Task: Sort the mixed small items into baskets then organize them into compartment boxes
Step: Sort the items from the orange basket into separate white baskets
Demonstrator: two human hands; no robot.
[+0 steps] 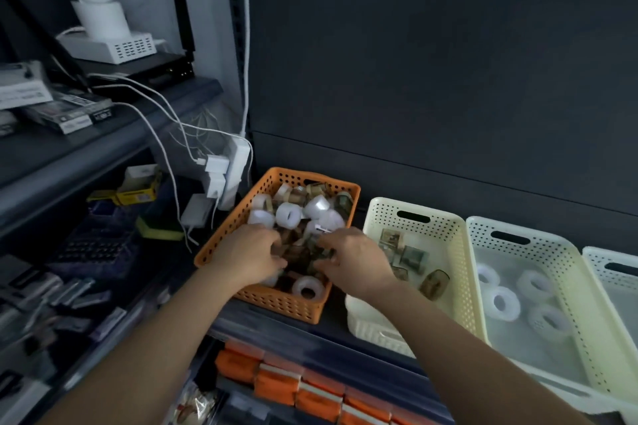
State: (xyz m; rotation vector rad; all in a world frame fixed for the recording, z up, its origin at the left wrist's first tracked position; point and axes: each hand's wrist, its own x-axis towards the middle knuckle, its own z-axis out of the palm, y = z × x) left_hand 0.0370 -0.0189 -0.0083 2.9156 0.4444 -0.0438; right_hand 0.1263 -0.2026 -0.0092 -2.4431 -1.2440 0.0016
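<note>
— Most of the mix is still sitting in the orange basket [238,236], where I'm digging with both hands.
— Holding anything?
— Left hand [250,254] and right hand [352,262] are curled into the pile; whether they're pinching anything, I can't tell.
— Sorted so far?
— Few patterned rolls [412,257] in the cream basket [448,252] just right of my right hand, clear rolls [504,302] farther right. Compartment boxes aren't filling yet, I'm judging.

The head view (the only one) looks steeply down, close over a shelf [331,328] of baskets.
</note>
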